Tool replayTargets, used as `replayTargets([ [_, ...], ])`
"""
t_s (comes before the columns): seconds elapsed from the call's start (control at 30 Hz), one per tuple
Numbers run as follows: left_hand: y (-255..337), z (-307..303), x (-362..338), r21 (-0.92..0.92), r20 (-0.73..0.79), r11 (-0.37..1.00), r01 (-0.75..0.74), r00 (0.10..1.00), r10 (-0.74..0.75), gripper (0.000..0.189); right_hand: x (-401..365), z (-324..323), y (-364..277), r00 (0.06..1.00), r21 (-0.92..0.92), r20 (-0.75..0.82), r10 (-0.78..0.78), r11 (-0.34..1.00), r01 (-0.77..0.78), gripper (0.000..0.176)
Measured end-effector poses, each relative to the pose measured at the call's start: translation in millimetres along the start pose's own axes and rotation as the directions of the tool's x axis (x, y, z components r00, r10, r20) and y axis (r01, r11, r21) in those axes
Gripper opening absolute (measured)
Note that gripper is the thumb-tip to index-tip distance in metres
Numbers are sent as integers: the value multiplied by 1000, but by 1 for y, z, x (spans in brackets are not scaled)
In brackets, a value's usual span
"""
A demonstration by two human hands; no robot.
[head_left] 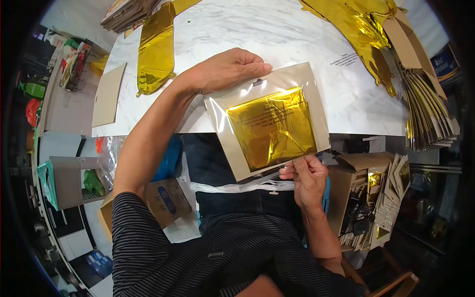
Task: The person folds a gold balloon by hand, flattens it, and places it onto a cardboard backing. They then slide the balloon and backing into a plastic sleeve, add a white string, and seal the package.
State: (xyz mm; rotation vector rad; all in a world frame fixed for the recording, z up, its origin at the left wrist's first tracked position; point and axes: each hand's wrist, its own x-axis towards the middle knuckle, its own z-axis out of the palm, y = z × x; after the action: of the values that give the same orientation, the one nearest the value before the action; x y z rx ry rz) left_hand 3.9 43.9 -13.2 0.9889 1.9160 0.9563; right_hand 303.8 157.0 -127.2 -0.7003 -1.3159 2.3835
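A clear plastic packet [225, 141] with a beige card backing and a folded gold foil balloon [277, 128] inside is tilted over the table's front edge. My left hand [232, 69] is closed on its top edge, near the hang hole, fingers curled behind. At the lower right edge, my right hand [309, 180] pinches the packet between thumb and fingers. Small dark print shows across the front of the plastic.
Flat gold foil balloons [157, 54] lie on the white marbled table [237, 29], with more foil [354, 29] at right. A beige card [109, 94] rests at left. Packed cartons [368, 198] stand at right, and a cardboard box [166, 200] is below the table at left.
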Motion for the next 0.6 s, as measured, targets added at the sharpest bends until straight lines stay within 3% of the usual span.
replayTargets([
  [0.07, -1, 3, 3, -43, -19, 999, 19, 1000, -20, 37, 0, 1, -3, 1000, 7, -2, 17, 1000, -17, 20],
  [0.13, -7, 6, 6, -34, -74, 977, -209, 976, 206, 35, -1, 1, -3, 1000, -4, -5, 19, 1000, -19, 20],
  [0.27, -4, -3, 4, 43, -9, 992, -123, 992, 123, 34, -1, -1, 1, 1000, -7, 9, 25, 1000, -25, 19],
  [0.33, -7, -4, 7, -106, 54, 993, -57, 997, 63, 32, 0, 0, 1, 1000, -9, 8, 26, 1000, -26, 19],
  [0.43, 2, -1, 6, -116, 27, 993, 13, 1000, -10, 31, 2, 2, -2, 999, 1, -1, 32, 999, -32, 18],
  [0.47, 1, -2, 8, -114, 30, 993, 7, 1000, -4, 31, 3, 2, -4, 999, 14, -10, 36, 999, -36, 18],
  [0.53, -5, -3, 14, -177, 26, 973, -148, 988, 155, 22, 3, 4, -11, 999, 5, -18, 34, 999, -34, 17],
  [0.6, -1, -8, 17, -202, 49, 969, -145, 986, 158, 20, 3, 6, -19, 999, -7, -21, 30, 1000, -30, 16],
])
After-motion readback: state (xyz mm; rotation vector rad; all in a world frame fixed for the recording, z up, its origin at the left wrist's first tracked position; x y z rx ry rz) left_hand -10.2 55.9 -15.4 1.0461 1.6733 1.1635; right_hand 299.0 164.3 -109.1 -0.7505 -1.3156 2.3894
